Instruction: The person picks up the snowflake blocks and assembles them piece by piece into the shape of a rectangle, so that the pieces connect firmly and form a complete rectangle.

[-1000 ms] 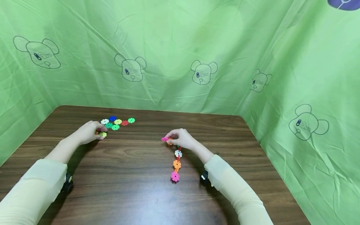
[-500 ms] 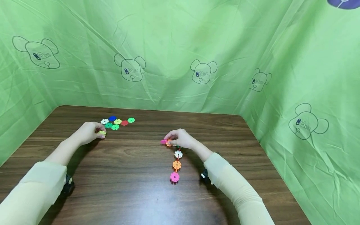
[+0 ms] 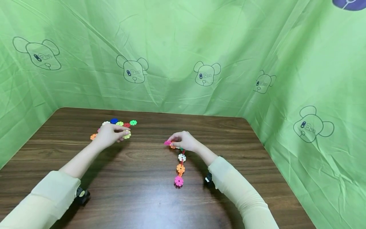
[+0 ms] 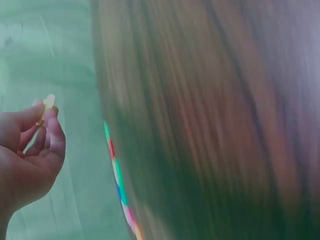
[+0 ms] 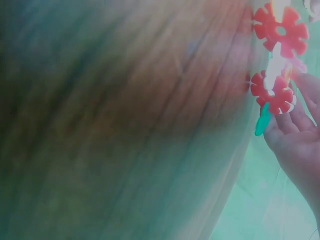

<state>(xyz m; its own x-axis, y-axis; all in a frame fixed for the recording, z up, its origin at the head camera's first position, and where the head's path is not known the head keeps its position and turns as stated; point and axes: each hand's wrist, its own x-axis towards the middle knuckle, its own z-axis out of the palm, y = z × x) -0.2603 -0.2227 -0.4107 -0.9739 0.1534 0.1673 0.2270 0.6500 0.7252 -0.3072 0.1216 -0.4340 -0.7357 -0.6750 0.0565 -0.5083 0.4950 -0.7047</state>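
Shifting rightward and uncovering the orange disc (image 3: 93, 136), the left hand (image 3: 107, 135) pinches the yellow disc (image 3: 127, 135), bringing this piece nearer the chain (image 3: 179, 168). Open table (image 3: 148, 165) lies between the hands, its back edge beyond both. The right hand (image 3: 184, 141) grips the chain's far end, the rest trailing toward the front.

Smooth plastic in linked discs (image 3: 180, 168) at right and other discs (image 3: 114, 121) at far left; glossy wood grain on tabletop (image 3: 154, 197); creased, faintly shiny cloth in backdrop (image 3: 171, 38); matt cloth in sleeves (image 3: 238, 190).
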